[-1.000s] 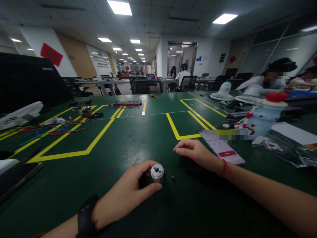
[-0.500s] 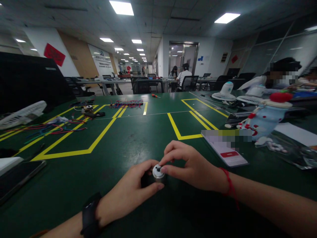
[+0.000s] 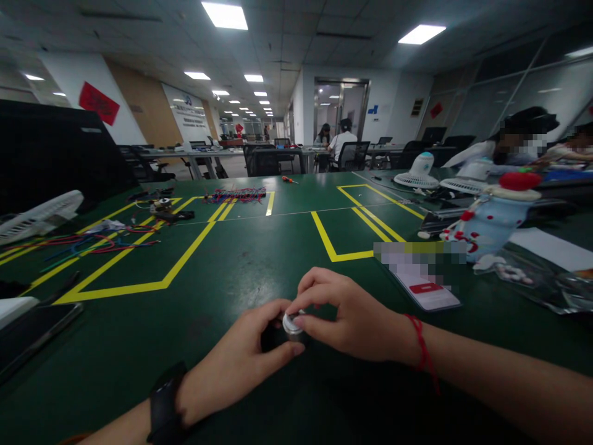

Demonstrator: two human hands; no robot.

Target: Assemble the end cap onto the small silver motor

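Head view: cylinder (image 3: 291, 332) upright, apparently on table (image 3: 241, 253), front centre.
Clasped round its sides by left hand (image 3: 248, 346), likely for steadiness; touched on top by right hand (image 3: 345, 314), thumb and forefinger near together, can't tell if pinching anything.

The place could be recognised as an open-plan office, lit by flat white rectangular ceiling panels (image 3: 225, 16). Black mesh-backed chairs (image 3: 262, 161) were placed at long grey desks (image 3: 204, 152), where a person in a white top (image 3: 341, 147) was seated. A white wall sign with dark lettering (image 3: 188, 114) was mounted. Electronics work was suggested by tangled red and blue wires (image 3: 238, 196) and an orange-handled screwdriver (image 3: 289, 180), laid on a dark green tabletop (image 3: 222, 259) marked with yellow tape (image 3: 189, 254).
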